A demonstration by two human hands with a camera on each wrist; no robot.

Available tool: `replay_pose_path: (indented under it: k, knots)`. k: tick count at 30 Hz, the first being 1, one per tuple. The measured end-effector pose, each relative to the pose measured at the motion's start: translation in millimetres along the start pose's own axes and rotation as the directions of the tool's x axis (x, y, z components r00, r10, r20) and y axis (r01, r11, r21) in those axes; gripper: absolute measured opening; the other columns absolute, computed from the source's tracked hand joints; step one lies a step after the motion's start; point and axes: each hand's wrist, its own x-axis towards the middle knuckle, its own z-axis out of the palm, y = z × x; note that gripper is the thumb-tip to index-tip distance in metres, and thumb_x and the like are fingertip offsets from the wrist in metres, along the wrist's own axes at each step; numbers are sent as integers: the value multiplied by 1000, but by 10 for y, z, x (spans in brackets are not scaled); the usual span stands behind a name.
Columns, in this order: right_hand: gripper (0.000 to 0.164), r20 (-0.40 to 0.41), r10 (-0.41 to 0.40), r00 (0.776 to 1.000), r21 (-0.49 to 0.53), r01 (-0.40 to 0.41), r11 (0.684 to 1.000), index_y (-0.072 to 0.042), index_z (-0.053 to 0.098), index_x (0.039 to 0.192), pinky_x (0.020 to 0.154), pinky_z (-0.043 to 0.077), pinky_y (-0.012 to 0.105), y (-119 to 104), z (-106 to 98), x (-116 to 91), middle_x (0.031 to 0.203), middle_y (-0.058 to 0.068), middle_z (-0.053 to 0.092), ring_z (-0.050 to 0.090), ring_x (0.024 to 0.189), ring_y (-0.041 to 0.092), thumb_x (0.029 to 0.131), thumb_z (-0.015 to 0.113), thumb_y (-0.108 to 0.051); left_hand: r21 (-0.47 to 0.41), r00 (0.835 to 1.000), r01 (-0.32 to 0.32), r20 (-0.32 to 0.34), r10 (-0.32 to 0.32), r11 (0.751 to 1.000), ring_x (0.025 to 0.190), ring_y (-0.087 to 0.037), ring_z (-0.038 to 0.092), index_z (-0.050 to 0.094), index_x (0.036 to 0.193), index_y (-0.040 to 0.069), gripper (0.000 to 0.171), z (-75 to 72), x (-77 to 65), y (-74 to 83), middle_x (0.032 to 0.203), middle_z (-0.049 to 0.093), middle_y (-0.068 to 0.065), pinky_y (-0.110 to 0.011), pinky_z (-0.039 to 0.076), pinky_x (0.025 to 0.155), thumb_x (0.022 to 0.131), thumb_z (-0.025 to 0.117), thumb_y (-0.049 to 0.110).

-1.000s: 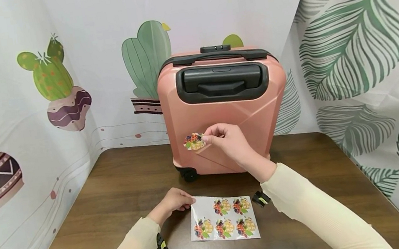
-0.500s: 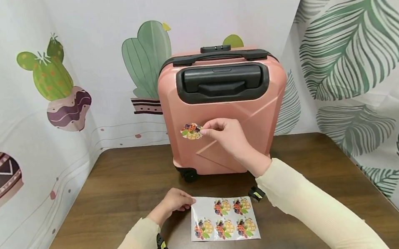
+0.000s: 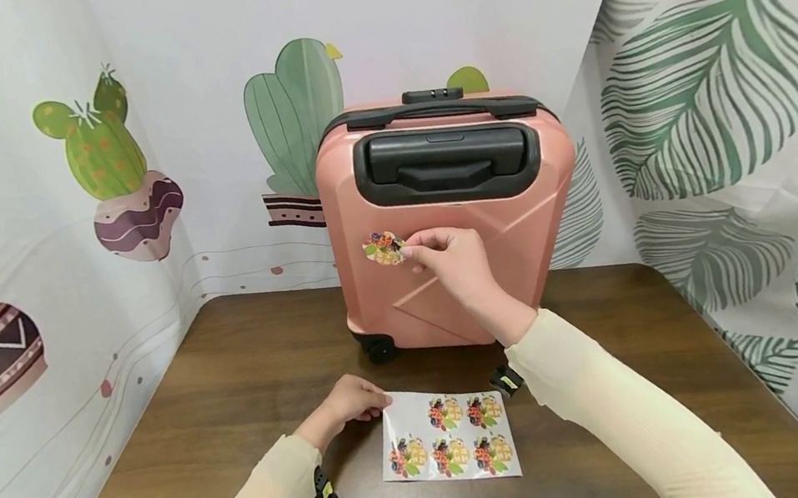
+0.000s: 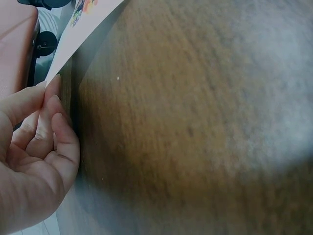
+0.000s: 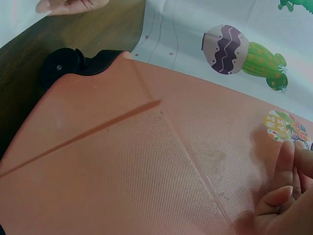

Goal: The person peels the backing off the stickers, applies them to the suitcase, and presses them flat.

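Note:
My right hand [image 3: 455,262] pinches a round fruit-print sticker [image 3: 384,248] by its right edge, in front of the upper left of a pink suitcase [image 3: 444,302]. In the right wrist view the sticker [image 5: 284,126] is close to the suitcase shell; whether it touches cannot be told. My left hand [image 3: 349,401] holds the upper left corner of a white sticker sheet [image 3: 408,416] between thumb and finger. The left wrist view has that hand [image 4: 39,142] with the sheet's corner raised off the table. Several fruit stickers are on the sheet, and its upper left spot is bare.
The suitcase stands upright at the back of the brown wooden table [image 3: 245,345], its black handle recess [image 3: 447,165] near the top and a black wheel [image 3: 379,347] at lower left. A cloth [image 3: 203,140] printed with cacti and leaves hangs behind.
My right hand has risen along the suitcase front with the sticker, bringing it closer to the handle recess. The left hand and the sheet have stayed in place.

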Motion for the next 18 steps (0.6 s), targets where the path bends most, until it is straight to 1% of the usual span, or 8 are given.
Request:
replay_pose_path:
  k: [7,13,18]
  knots:
    - [15,-38,-16,999,-6,16,1000,-4,79,94,67,54,26,12,31,16,79,7,76,68,66,8,92,77,-18,-8,1000,-19,0,19,1000,68,-11,62,79,92,-5,15,-3,-3,5,76,72,-3,-27,56,64,87,75,9]
    - [15,-65,-39,997,-17,38,999,-5,79,93,63,52,20,28,53,9,80,10,76,68,66,8,92,77,-19,-6,1000,-11,-8,11,1000,69,-12,62,79,91,-4,14,7,-1,8,76,71,-1,-27,56,65,88,75,9]
    - [15,-81,-40,996,-21,39,999,-5,79,94,60,50,19,11,73,4,84,13,77,71,68,14,92,76,-20,-6,1000,-10,-1,10,1000,68,-12,61,79,91,-4,13,1,-20,10,74,70,-1,-27,55,64,88,75,9]
